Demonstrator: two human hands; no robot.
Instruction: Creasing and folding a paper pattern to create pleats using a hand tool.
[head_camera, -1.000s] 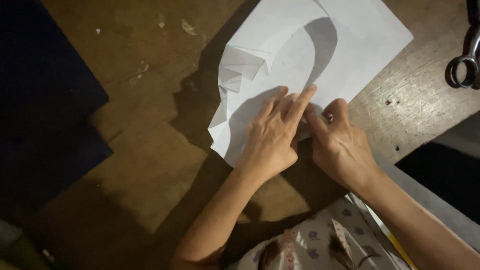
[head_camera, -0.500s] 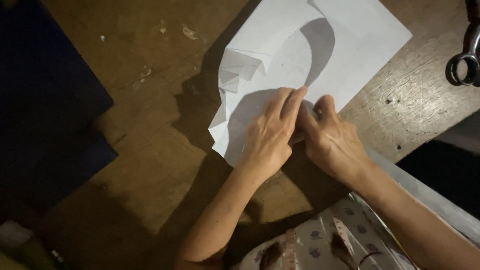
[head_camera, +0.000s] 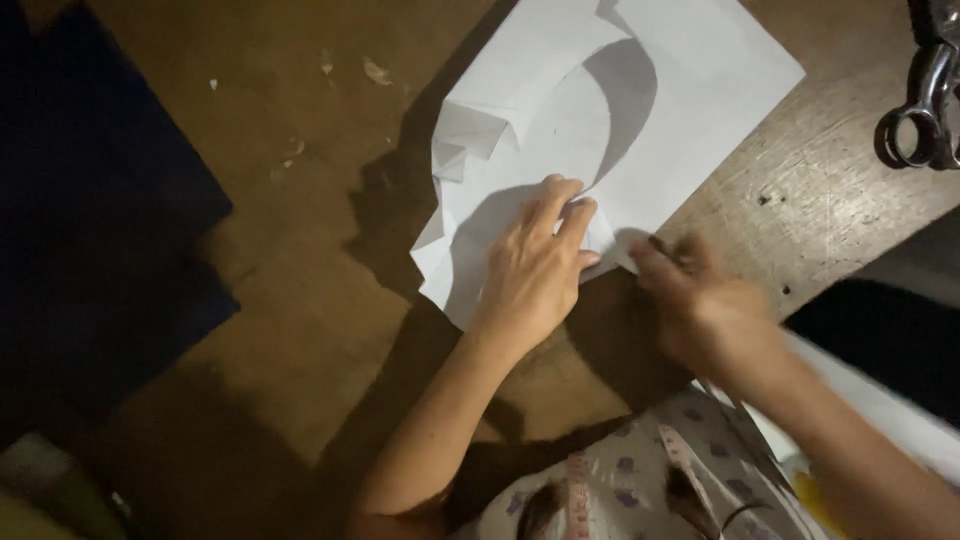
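Observation:
A white sheet of paper with a curved cut-out and folded layers lies on the brown wooden table. My left hand presses flat on the paper's lower part, fingers together. My right hand is just off the paper's lower right edge, blurred, fingers pinched on a thin dark pencil-like stick whose tip is near the paper edge.
Metal scissors lie at the top right of the table. A dark blue cloth covers the left side. Small paper scraps dot the upper table. A patterned garment and a measuring tape show at the bottom.
My right hand has pulled away from my left hand, sliding to the right and off the paper. My left hand stays pressed on the sheet.

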